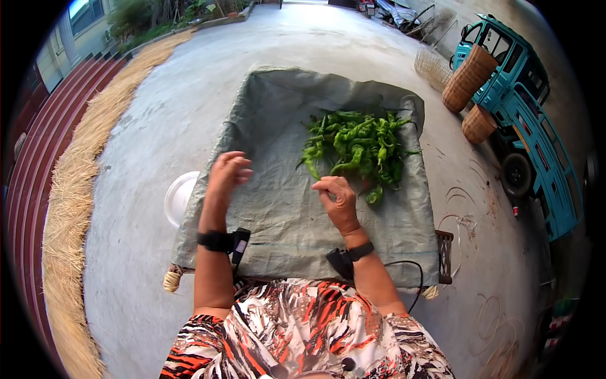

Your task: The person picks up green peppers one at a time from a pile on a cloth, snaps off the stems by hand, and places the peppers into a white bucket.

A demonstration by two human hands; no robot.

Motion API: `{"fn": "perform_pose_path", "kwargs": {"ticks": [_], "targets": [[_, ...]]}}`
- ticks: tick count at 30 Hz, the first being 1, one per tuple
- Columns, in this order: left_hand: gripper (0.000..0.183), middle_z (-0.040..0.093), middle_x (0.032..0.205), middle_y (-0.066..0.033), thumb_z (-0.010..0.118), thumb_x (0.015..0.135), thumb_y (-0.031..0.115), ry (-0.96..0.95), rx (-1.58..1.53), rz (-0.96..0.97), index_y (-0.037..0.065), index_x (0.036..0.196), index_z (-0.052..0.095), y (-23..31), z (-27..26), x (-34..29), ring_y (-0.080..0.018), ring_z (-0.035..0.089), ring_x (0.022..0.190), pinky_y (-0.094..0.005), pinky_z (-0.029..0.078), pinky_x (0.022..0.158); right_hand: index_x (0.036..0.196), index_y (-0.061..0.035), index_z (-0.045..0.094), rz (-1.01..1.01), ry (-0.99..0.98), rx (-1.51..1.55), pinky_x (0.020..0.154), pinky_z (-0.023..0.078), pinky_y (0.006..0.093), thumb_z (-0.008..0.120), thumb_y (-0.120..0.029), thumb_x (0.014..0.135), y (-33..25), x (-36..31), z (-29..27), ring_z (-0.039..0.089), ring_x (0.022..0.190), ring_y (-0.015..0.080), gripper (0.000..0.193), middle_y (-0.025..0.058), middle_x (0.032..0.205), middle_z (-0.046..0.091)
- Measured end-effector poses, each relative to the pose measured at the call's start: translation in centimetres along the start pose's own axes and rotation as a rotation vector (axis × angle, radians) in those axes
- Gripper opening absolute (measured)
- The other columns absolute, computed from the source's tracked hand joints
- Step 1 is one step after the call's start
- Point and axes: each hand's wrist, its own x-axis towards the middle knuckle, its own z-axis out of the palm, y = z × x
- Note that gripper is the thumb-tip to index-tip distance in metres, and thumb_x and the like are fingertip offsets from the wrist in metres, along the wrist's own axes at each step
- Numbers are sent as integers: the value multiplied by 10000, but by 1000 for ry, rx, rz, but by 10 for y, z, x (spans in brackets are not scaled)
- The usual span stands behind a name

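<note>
A heap of long green chili peppers (369, 139) lies on the far right part of a grey-green woven cloth (278, 208). The cloth is draped over a raised-edge surface in front of me. At the near left edge of the heap my right hand (338, 199) is closed in a pinch, with a green chili pepper (312, 168) at its fingertips. My left hand (228, 172) hovers over the cloth's left side, slightly blurred, fingers loosely bent and apart with nothing visible in them. Both wrists wear black straps with small devices.
A white round basin (180, 198) is partly hidden beyond the cloth's left edge. Straw (69, 208) lines the floor beside red steps (38, 158). At right stand wicker baskets (468, 79) and a teal three-wheeled truck (536, 126). A black cable (421, 278) hangs near my right arm.
</note>
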Motion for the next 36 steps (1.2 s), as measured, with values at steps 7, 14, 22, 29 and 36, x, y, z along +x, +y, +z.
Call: {"fn": "perform_pose_path", "kwargs": {"ticks": [7, 14, 22, 29, 36], "targets": [[747, 522, 1084, -189, 662, 806, 324, -137, 323, -375, -58, 1324, 283, -58, 60, -6, -219, 595, 800, -345, 543, 665, 854, -58, 673, 253, -614, 591, 695, 444, 215, 620, 13, 776, -3, -12, 8, 569, 810, 106, 117, 11, 864, 622], [775, 520, 1084, -223, 747, 634, 124, -163, 671, -146, 41, 1297, 355, -70, 55, -4, -313, 580, 894, -357, 515, 718, 1021, -40, 602, 670, -686, 883, 737, 456, 241, 586, -226, 876, 2, -11, 8, 561, 832, 99, 236, -3, 949, 596], [694, 524, 904, -38, 691, 715, 61, -547, 434, -191, 31, 1325, 361, -54, 76, -17, -121, 502, 806, -245, 427, 705, 963, -24, 563, 747, -118, 732, 533, 455, 198, 534, -274, 913, 33, -15, 10, 530, 628, 64, 257, -5, 714, 565], [500, 468, 796, 26, 642, 725, 76, -690, 605, -160, 22, 1201, 499, -55, 70, -17, -83, 439, 710, -223, 371, 616, 839, -44, 594, 958, -116, 975, 490, 463, 238, 460, -350, 940, 39, -20, 10, 522, 502, 103, 348, 11, 612, 555], [443, 529, 895, -44, 639, 763, 91, -196, 51, -233, 25, 1169, 475, -28, 55, -7, -133, 520, 797, -263, 430, 682, 930, -40, 560, 596, 262, 567, 586, 446, 224, 444, -254, 952, 38, -13, -3, 520, 594, 81, 244, 17, 752, 579]]}}
